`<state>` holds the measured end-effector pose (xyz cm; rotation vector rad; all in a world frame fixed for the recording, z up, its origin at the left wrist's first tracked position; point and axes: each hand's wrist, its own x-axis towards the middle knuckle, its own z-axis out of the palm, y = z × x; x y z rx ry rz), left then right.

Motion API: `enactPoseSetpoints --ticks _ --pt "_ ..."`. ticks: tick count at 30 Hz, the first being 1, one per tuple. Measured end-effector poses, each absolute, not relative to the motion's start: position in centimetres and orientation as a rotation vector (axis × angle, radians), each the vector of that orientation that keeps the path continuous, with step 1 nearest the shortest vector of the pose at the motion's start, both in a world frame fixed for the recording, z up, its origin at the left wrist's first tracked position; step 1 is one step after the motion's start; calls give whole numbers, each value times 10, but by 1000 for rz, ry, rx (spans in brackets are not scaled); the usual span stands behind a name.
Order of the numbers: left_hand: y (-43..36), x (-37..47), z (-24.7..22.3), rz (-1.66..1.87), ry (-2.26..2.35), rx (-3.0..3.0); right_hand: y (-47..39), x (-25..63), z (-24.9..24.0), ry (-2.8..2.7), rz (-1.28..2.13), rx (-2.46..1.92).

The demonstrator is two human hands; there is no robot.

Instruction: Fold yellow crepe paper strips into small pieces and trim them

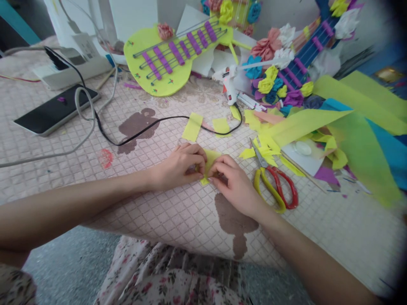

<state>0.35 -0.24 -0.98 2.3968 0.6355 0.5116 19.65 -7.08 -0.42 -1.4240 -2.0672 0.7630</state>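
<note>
Between my two hands is a small piece of yellow crepe paper (212, 156), pinched and gathered at its near end. My left hand (181, 166) grips it from the left with thumb and fingertips. From the right, my right hand (233, 182) pinches the same piece, its fingertips nearly touching the left ones. Just right of my right hand lie scissors (276, 182) with one yellow and one red handle, blades pointing away. Beyond my hands, cut yellow paper rectangles (192, 127) rest on the cloth.
A white glue gun (230, 87) stands farther back, its black cord (143, 129) crossing the table. Yellow and blue paper sheets (359, 140) and scraps fill the right. Behind are a yellow paper guitar (171, 59) and a blue one (314, 51). A phone (54, 112) and power strip (71, 70) lie left.
</note>
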Motion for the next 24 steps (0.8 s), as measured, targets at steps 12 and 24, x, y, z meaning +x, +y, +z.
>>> enactPoseSetpoints --ticks 12,24 --pt "-3 5 -11 532 651 2400 -73 193 -6 -2125 645 -1461" --pt "-6 6 -11 516 725 2431 -74 196 3 -2172 746 -1506"
